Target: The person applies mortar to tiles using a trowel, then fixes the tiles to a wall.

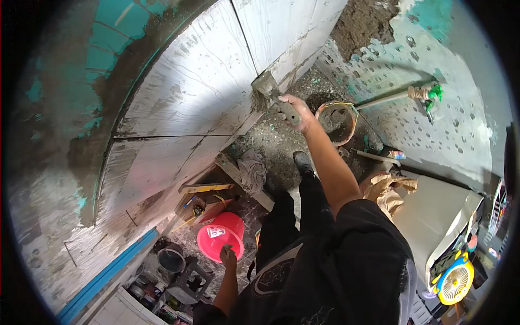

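My right hand is closed round the handle of a putty knife coated in grey. Its wide blade lies against the lower part of a white tiled wall, whose face carries grey smears. Low on the left, my left hand is at the mouth of a pink bucket with a white label. Its fingers look curled together and greyish; what they hold, if anything, I cannot make out.
A dirty round bucket stands near the corner, beside a pipe with a green tap. A crumpled cloth, a dark bucket and a grey block lie leftward. Brown paper and a yellow-blue fan are right.
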A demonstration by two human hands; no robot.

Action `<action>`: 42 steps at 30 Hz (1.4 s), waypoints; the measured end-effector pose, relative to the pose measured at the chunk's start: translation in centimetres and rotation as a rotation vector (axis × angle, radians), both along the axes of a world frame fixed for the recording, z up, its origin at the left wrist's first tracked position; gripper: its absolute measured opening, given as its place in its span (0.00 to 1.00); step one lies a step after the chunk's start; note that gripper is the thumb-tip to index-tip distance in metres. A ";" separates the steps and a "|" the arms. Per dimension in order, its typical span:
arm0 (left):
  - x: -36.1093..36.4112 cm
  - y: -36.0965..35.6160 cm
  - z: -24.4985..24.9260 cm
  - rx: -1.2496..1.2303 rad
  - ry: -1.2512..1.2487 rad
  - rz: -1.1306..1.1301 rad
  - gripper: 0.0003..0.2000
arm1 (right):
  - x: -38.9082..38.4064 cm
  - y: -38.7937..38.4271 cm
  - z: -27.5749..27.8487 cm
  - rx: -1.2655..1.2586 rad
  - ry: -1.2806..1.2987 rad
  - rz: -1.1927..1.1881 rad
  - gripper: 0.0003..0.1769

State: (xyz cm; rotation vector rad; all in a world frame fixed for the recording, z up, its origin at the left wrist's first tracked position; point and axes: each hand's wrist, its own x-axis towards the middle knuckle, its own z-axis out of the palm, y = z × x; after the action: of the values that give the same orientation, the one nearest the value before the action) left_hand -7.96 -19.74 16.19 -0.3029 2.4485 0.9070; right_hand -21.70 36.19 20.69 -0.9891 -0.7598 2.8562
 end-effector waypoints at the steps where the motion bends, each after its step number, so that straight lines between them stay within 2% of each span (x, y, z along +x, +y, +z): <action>1: -0.6 0.0 1.0 -0.025 0.007 -0.044 0.16 | -0.3 -1.0 0.4 0.013 -0.071 -0.068 0.11; 3: -1.1 -1.6 0.3 -0.011 0.020 -0.030 0.15 | -1.5 -3.1 0.9 0.035 -0.209 -0.203 0.11; 4: -1.2 -2.3 0.1 0.015 0.047 -0.031 0.15 | -2.3 -3.5 -0.9 0.071 -0.173 -0.148 0.09; 6: -1.8 -2.8 0.4 0.085 0.064 -0.005 0.17 | -5.6 -4.8 -4.2 0.033 0.028 -0.222 0.09; 8: -2.2 -2.7 1.7 0.041 0.068 -0.069 0.17 | -9.2 -7.3 -0.9 0.239 -0.055 -0.391 0.09; 10: -2.2 -3.3 2.5 0.029 0.061 -0.081 0.18 | -10.6 -10.0 2.5 0.292 -0.003 -0.359 0.11; 13: -1.5 -5.0 2.3 0.045 0.040 -0.039 0.19 | -7.0 -12.7 4.3 0.498 -0.073 -0.347 0.12; 14: -1.5 -5.6 2.0 0.028 0.036 -0.039 0.19 | -6.2 -13.4 1.5 0.303 0.045 -0.395 0.11; 16: -1.4 -6.7 2.2 0.034 0.042 -0.052 0.20 | -4.2 -11.9 1.3 0.261 -0.131 -0.348 0.08; 18: -1.7 -7.6 2.8 0.084 0.056 -0.094 0.20 | -4.0 -8.7 -4.0 0.181 -0.094 -0.292 0.07; 20: -1.8 -7.0 4.0 0.055 0.082 -0.046 0.20 | -4.2 -6.2 -4.6 0.380 -0.151 -0.234 0.07; 23: -1.5 -8.2 3.8 0.014 0.082 0.019 0.20 | -5.3 -5.3 -4.7 0.386 -0.056 -0.147 0.08; 24: -1.2 -8.4 3.7 0.002 0.069 0.038 0.21 | -5.3 -6.9 -3.8 0.472 -0.066 -0.173 0.08; 27: -0.1 -7.6 4.9 -0.051 0.033 -0.043 0.22 | -3.7 -11.6 1.1 0.261 -0.059 -0.228 0.11; 30: 0.6 -8.3 4.3 -0.014 0.004 -0.028 0.22 | -1.7 -10.1 -3.3 0.364 -0.164 -0.204 0.14; 32: 0.4 -7.8 5.4 -0.052 0.030 -0.068 0.21 | -2.1 -6.1 -10.5 0.641 -0.368 -0.106 0.17; 34: 0.8 -7.7 5.9 -0.074 0.024 -0.053 0.22 | -2.7 -2.8 -11.3 0.607 -0.405 -0.122 0.15; 36: 1.7 -8.9 4.9 -0.057 0.037 0.013 0.22 | -4.0 -1.3 -8.4 0.422 -0.581 -0.106 0.10; 39: 3.2 -10.5 4.8 -0.062 0.036 0.059 0.22 | -5.4 -0.7 -11.4 0.366 -0.279 -0.124 0.09; 40: 3.5 -10.7 4.5 -0.087 0.013 0.070 0.22 | -4.9 -2.5 -7.8 0.481 -0.263 -0.107 0.08; 41: 3.9 -10.7 4.1 -0.112 -0.012 0.076 0.21 | -4.5 -4.4 -6.5 0.712 -0.271 -0.019 0.08; 42: 4.4 -10.6 3.8 -0.113 -0.032 0.098 0.22 | -4.1 -6.4 -5.2 0.704 -0.246 -0.024 0.11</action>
State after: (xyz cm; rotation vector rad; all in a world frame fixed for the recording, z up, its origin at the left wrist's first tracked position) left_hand -3.51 -30.35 20.02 -0.4775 2.4785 0.7988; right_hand -25.84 29.82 15.49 -1.1927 -1.5941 2.1588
